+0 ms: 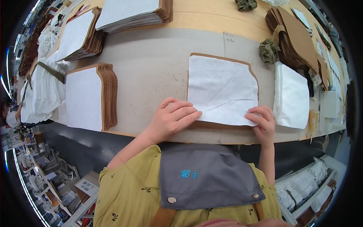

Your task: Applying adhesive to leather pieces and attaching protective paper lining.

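A white rectangular sheet (223,90) lies over a brown piece (221,57) on the grey work surface (151,53). My left hand (176,115) has its fingers closed at the sheet's lower-left corner, thumb hidden. My right hand (263,120) pinches the lower-right corner between thumb and fingers. Just right of it is a pile of white pieces (293,96). To the left of my left hand stands a neat stack (84,98) of white-topped brown pieces.
More white-topped stacks (75,32) are at the back left, beside loose white bundles (41,90). At the back right are brown panels (298,34) and crumpled olive cloth (268,52). The table's front edge (124,133) runs before me. Part of a person (13,115) shows at far left.
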Demonstrator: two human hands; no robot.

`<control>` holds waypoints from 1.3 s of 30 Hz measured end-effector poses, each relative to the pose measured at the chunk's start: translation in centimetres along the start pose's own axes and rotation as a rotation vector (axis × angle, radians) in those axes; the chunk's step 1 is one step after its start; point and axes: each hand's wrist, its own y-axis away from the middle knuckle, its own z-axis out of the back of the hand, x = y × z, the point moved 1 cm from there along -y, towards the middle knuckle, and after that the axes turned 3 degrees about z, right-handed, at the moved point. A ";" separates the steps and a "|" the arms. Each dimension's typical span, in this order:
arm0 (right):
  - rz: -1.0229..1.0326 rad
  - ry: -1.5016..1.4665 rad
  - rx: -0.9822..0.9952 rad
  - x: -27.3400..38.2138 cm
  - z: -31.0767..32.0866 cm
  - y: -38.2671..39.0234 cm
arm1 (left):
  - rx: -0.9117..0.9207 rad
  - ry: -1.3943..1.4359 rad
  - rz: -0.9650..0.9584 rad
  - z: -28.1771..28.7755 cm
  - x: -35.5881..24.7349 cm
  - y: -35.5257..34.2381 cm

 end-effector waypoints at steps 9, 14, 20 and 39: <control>0.010 0.057 -0.025 0.3 -0.4 0.9 | -0.009 -0.137 -0.023 0.9 0.8 -0.3; 0.029 0.095 0.006 0.5 -0.2 0.7 | -0.002 -0.190 -0.100 2.2 0.8 -0.9; 0.063 0.161 0.043 0.0 -0.2 1.8 | 0.151 -0.135 -0.100 1.1 -0.3 1.3; 0.056 0.194 0.067 -0.1 0.1 2.5 | 0.171 -0.163 -0.132 1.0 0.0 1.6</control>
